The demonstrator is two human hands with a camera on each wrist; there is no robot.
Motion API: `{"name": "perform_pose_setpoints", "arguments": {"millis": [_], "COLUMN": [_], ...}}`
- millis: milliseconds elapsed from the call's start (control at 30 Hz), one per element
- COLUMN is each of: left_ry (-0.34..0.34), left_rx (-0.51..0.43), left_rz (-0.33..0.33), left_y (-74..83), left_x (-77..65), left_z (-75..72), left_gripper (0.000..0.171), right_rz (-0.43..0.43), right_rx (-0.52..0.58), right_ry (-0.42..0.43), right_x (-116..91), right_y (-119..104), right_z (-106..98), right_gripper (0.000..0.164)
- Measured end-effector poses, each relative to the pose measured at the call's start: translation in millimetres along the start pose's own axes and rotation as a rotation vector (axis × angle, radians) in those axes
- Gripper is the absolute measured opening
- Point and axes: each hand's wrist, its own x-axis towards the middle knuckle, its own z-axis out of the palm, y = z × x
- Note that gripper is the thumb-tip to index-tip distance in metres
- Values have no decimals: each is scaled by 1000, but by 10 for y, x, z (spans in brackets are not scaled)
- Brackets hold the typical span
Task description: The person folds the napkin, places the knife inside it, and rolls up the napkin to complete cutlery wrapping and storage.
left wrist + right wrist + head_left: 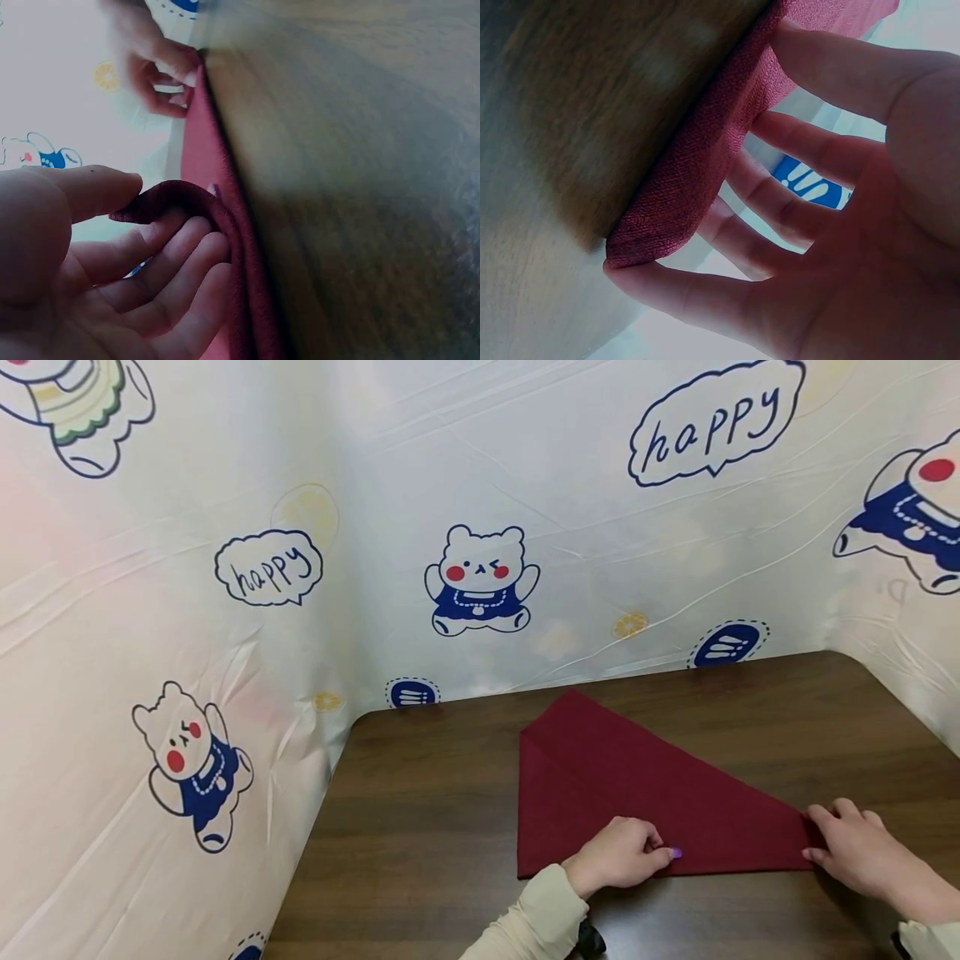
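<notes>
A dark red cloth [637,793], folded to a pointed four-sided shape, lies on the wooden table. At its front edge my left hand [621,852] pinches a curled lip of fabric between thumb and fingers; the left wrist view shows this lip [172,196] bent over the fingertips. My right hand [855,847] is at the narrow right end. In the right wrist view its spread fingers [772,202] touch the cloth's end [697,165], with the thumb [832,71] further along the edge and the little finger at the lower corner.
The brown wooden table [405,793] has rounded far corners. A pale curtain [360,527] printed with bears and "happy" bubbles hangs close behind the table and along its sides. A small black object [591,939] shows below my left sleeve.
</notes>
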Motion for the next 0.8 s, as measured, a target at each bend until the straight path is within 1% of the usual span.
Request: {"name": "perform_pose_setpoints", "arguments": {"millis": [167,267,400,700,800], "left_ry": [2,-21,-53,-93,-100], "left_rx": [58,76,101,167,185], "left_rz": [43,83,134,140,127], "left_y": [-16,-31,-58,-46,-32], "left_x": [31,46,58,29,17], "left_z": [37,37,39,41,44], "left_gripper": [26,22,20,21,20], "right_rz": [2,7,9,13,7], "right_rx": [0,-6,-11,-12,-7], "right_ry": [-8,-11,-9,-18,-20], "right_x": [8,16,20,17,15], "right_y": [-11,-12,-6,-9,-6], "right_z": [-10,-8,-3,2,-6], "right_gripper": [49,49,50,49,49]}}
